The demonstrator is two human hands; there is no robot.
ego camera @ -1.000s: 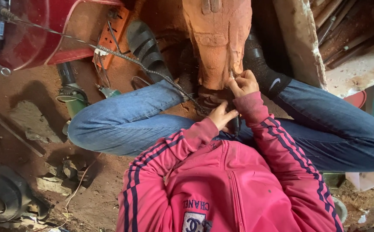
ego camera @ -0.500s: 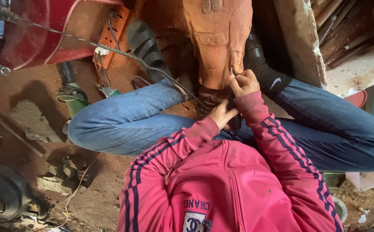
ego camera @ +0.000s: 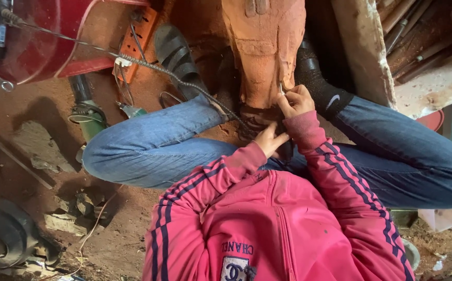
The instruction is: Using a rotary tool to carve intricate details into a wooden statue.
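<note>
Woodcarving [ego camera: 265, 52] upright between knees, right hand [ego camera: 296, 100] gripping thin tool [ego camera: 281, 88] against it, left hand [ego camera: 270, 139] below, loosely curled, empty

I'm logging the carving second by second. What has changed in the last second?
Almost nothing. The right hand stays at the lower edge of the orange-brown carved block, pinching a thin metal tool; any shift is slight. The left hand stays just below it, and the legs, flexible shaft and orange power strip have not moved.

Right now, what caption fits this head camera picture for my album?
Seated person's right hand presses a thin metal tool to a reddish carved block; left hand steadies below.
</note>
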